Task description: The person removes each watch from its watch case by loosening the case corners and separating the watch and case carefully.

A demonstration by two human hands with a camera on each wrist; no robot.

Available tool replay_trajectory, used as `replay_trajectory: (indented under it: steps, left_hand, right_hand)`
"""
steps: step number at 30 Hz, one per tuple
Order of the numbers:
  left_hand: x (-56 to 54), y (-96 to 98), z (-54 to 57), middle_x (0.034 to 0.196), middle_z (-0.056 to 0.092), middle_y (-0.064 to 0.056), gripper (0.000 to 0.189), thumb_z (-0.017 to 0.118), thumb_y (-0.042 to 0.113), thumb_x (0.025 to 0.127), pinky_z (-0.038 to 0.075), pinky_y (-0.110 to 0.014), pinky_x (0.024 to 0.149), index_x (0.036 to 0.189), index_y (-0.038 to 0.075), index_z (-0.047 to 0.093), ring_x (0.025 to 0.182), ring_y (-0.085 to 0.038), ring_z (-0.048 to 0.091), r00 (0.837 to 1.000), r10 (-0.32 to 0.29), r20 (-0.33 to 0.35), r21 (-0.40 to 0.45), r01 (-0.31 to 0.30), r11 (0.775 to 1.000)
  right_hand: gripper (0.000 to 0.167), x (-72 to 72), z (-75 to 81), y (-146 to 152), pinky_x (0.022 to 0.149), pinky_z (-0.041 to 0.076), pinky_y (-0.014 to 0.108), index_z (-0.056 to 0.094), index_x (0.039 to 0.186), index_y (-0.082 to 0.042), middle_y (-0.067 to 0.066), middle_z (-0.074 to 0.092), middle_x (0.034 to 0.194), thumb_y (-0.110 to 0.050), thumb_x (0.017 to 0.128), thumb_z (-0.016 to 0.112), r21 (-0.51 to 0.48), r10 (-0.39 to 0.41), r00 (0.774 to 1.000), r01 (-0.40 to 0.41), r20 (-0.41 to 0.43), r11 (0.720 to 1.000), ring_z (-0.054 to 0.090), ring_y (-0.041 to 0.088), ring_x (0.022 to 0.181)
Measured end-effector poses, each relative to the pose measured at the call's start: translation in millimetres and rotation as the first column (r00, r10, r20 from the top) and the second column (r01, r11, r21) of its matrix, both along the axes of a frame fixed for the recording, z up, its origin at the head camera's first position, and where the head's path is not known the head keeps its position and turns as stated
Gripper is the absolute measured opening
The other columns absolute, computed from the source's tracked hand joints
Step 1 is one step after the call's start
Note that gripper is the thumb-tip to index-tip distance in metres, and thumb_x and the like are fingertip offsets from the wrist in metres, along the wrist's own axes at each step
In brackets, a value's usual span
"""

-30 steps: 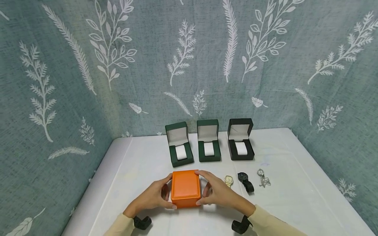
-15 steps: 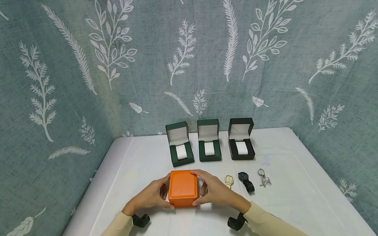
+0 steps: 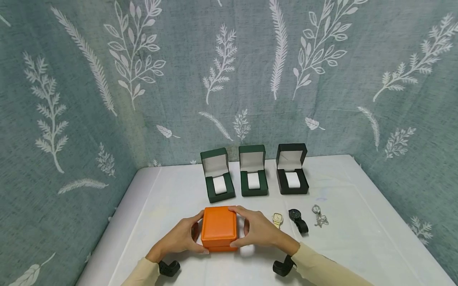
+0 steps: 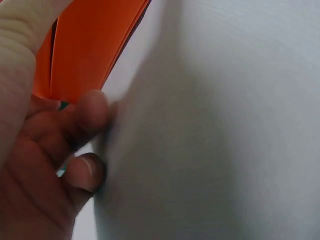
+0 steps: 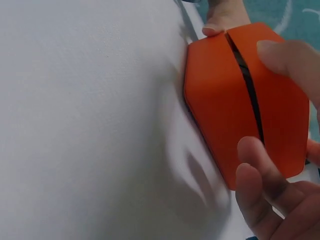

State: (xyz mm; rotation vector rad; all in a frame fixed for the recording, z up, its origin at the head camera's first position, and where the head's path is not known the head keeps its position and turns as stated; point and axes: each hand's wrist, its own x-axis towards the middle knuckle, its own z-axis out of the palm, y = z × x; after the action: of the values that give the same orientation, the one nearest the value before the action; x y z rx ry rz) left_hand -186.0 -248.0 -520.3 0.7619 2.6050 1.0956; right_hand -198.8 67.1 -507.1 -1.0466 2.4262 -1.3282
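Observation:
In the head view an orange watch box sits at the front of the white table between both hands. My left hand grips its left side, thumb near the front corner and index finger near the back one. On the right side my right hand grips it the same way, index finger on the lid's far edge and thumb at the near corner. The right wrist view shows the orange box with a narrow dark gap between lid and base. The left wrist view shows only part of it, behind the left hand's thumb.
Open boxes with white cushions stand behind: a green box, another green box and a black box. To the right lie a gold watch, a black watch and a silver watch. A patterned curtain surrounds the table.
The orange watch box and both hands have shifted a little to the left. Both hands keep their hold, and the other boxes and watches stay where they were.

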Motion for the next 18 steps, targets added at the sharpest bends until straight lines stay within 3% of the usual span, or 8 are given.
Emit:
replay_trajectory:
  steps: [2,6,8,10,13,18]
  left_hand:
    - [0.0,0.6,-0.2,0.077,0.058,0.007,0.130,0.097,0.051,0.064,0.046,-0.025,0.059,0.161,0.001,0.027,0.067,-0.006,0.053,1.000,0.006,-0.004,-0.009,-0.006,1.000]
    - [-2.3,2.1,0.4,0.094,0.061,0.008,0.131,0.097,0.053,0.061,0.047,-0.026,0.065,0.161,0.003,0.030,0.076,-0.008,0.054,1.000,0.009,-0.024,-0.024,-0.009,1.000]
    - [-2.9,2.5,0.2,0.099,0.061,0.008,0.131,0.097,0.053,0.061,0.047,-0.026,0.065,0.161,0.004,0.030,0.077,-0.009,0.054,1.000,0.008,-0.029,-0.029,-0.009,1.000]
    - [-2.9,2.9,0.2,0.099,0.061,0.008,0.131,0.097,0.054,0.061,0.047,-0.026,0.065,0.161,0.004,0.029,0.077,-0.009,0.054,1.000,0.013,-0.028,-0.035,-0.014,0.999]
    - [-2.1,3.0,-0.5,0.112,0.066,0.005,0.131,0.096,0.055,0.062,0.047,-0.026,0.071,0.161,0.003,0.030,0.082,-0.009,0.054,0.999,0.020,-0.029,-0.033,-0.021,0.999]
    - [0.8,3.1,-0.3,0.132,0.064,0.005,0.129,0.097,0.052,0.062,0.047,-0.026,0.077,0.161,0.002,0.030,0.086,-0.010,0.054,1.000,0.023,-0.015,-0.005,-0.023,1.000]
  right_hand:
    - [0.100,-0.2,0.0,-0.1,0.055,0.048,0.024,0.045,0.156,-0.028,0.002,0.069,0.113,-0.054,0.071,0.092,0.007,-0.013,1.000,0.013,0.005,1.000,0.055,0.008,0.058]
    - [0.100,-1.8,2.1,0.6,0.055,0.045,0.023,0.046,0.155,-0.032,0.000,0.059,0.142,-0.056,0.070,0.092,0.027,-0.034,0.999,0.034,0.010,0.999,0.052,0.006,0.055]
    - [0.099,-2.7,3.3,1.2,0.054,0.042,0.022,0.045,0.155,-0.034,0.002,0.067,0.127,-0.058,0.070,0.091,0.042,-0.038,0.999,0.038,0.020,0.998,0.048,0.005,0.053]
    - [0.098,-4.3,4.5,1.5,0.053,0.038,0.022,0.045,0.155,-0.035,0.003,0.069,0.097,-0.058,0.071,0.090,0.050,-0.039,0.999,0.037,0.038,0.998,0.043,0.004,0.051]
    - [0.096,-6.5,6.5,1.7,0.051,0.033,0.023,0.045,0.155,-0.037,0.001,0.049,0.067,-0.055,0.073,0.091,0.054,-0.045,0.995,0.040,0.092,0.998,0.037,0.005,0.049]
    - [0.091,-10.1,8.1,0.8,0.050,0.030,0.024,0.048,0.153,-0.042,-0.008,0.036,0.059,-0.051,0.074,0.091,0.045,-0.062,0.981,0.055,0.183,0.997,0.034,0.008,0.049]
